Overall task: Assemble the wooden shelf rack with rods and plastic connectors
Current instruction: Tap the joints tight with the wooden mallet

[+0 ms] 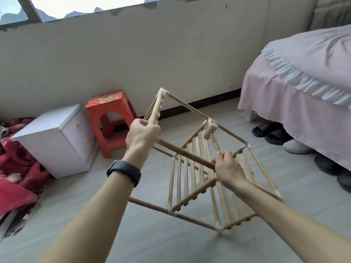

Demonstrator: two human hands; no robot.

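While left fingers (150,126) clasp the rack (188,106), right fingers (225,155) grip a mallet (209,130) beside a connector (211,121).

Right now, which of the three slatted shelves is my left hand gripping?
The far-left shelf, seen nearly edge-on below the top corner connector; your left hand wraps its near end. The middle shelf and right shelf lie lower, untouched by it.

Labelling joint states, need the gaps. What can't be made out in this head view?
Head view:
1. Joint of the rack under the left hand: the gripping hand covers it.
2. Whether the wooden mallet touches the top connector: they overlap.
3. End of the dark rod: behind the right hand, which holds the mallet handle.
4. Near-right corner connector: motion-blurred.
5. Shoes: cut off by the bed skirt.
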